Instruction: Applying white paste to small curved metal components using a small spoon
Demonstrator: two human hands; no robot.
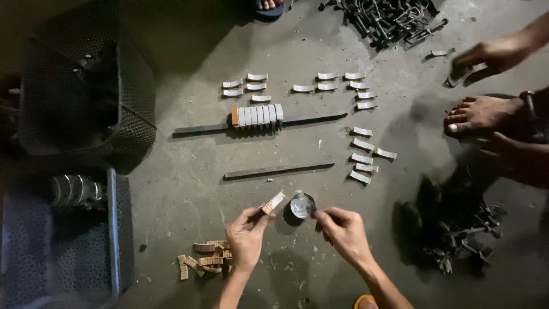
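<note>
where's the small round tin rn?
Head view, lower centre: the tin sits on the floor between the hands, just ahead of the right hand and right of the curved piece that the left hand holds.

Two bare forearms, no sleeves, left hand (246, 237), right hand (343, 232), no gloves

Tin (301, 206) between hands; bars (278, 170) beyond (parallel).
</note>
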